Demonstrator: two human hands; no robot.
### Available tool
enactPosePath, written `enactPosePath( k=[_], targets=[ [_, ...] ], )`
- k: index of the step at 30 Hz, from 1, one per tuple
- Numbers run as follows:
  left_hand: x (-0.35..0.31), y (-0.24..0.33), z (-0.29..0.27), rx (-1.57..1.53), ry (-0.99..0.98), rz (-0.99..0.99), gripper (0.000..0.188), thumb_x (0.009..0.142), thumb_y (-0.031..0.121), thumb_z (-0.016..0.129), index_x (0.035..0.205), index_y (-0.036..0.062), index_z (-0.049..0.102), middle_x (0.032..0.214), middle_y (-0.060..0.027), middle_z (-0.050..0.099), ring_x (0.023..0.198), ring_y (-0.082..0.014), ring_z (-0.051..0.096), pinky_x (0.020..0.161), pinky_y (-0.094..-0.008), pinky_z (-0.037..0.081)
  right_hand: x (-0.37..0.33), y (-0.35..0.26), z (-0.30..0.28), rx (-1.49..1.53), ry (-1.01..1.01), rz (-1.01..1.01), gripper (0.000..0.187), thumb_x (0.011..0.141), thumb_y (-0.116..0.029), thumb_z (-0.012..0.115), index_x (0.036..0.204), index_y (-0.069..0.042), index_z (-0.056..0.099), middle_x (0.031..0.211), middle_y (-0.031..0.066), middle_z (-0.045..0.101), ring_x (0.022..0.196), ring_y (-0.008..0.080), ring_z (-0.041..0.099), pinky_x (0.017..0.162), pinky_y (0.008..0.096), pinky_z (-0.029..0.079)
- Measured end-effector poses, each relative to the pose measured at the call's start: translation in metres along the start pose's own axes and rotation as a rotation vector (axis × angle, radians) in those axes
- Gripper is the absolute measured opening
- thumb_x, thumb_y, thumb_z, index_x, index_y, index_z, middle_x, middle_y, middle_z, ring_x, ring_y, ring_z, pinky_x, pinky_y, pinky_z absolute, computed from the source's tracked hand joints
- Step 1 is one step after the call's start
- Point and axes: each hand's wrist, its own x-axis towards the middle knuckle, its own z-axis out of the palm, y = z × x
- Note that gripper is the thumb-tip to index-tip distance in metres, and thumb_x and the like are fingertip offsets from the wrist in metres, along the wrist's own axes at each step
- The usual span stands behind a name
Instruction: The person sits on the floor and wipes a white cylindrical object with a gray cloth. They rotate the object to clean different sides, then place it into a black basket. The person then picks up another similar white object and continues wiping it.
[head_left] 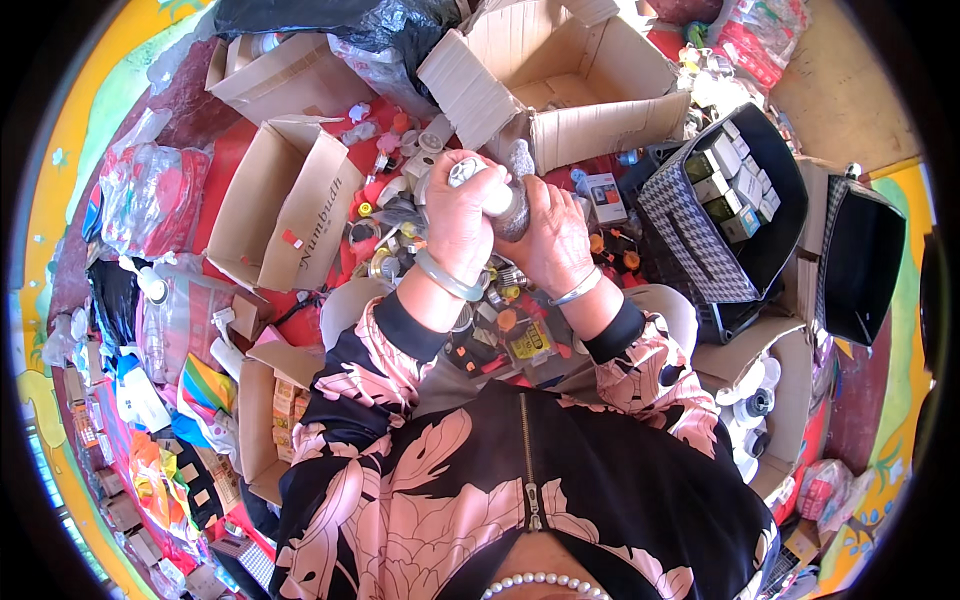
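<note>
In front of my chest my two hands are close together over a heap of small goods. My left hand point(455, 225), a pale bangle on its wrist, is closed around a white cylindrical piece point(464, 173) whose round end shows a spoked pattern. My right hand point(552, 240), with a silver bangle, grips a grey speckled object point(512, 218) with a narrower upper part; its kind cannot be made out. The two held things meet or overlap between my hands. Below lies a heap of small mixed items point(490, 310), with a yellow packet point(531, 341) among them.
An open cardboard box point(610, 130) stands ahead, another carton point(285, 210) to the left. At right is a houndstooth-patterned bin point(690, 240) full of small boxes. Plastic bags point(150, 200) lie far left. A carton point(262, 425) is by my left side, another point(795, 400) by my right.
</note>
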Motion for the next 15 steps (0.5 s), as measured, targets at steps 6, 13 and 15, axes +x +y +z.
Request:
enactPosePath(
  k=[6,13,15],
  targets=[
    [-0.001,0.001,-0.002,-0.091,-0.159,-0.009,0.028,0.067,-0.008,0.062,0.088,0.0057,0.051,0.08,-0.007,0.057,0.073,-0.0172,0.058,0.072,-0.0294,0.048,0.009,-0.003,-0.012,0.175,-0.117,0.07,0.058,0.057,-0.032,0.076,0.097,0.001,0.05,0.084,0.0213,0.061,0.082,0.0387,0.06,0.075,0.0438,0.048],
    [-0.006,0.014,0.001,-0.05,-0.478,-0.092,0.029,0.063,-0.003,0.065,0.087,0.0062,0.051,0.08,-0.0058,0.056,0.073,-0.0156,0.056,0.072,-0.029,0.047,0.019,0.022,-0.028,0.617,-0.474,0.024,0.068,0.051,-0.027,0.083,0.106,0.001,0.054,0.09,0.0152,0.064,0.086,0.0258,0.064,0.078,0.0337,0.048],
    [-0.007,0.018,0.0,-0.053,-0.584,-0.154,0.03,0.062,0.001,0.066,0.086,0.0056,0.05,0.08,-0.006,0.055,0.074,-0.0159,0.056,0.072,-0.0302,0.047,0.02,0.03,-0.035,0.853,-0.712,0.064,0.066,0.052,-0.022,0.083,0.107,0.001,0.055,0.094,0.0102,0.064,0.09,0.02,0.061,0.082,0.0312,0.046]
  ],
)
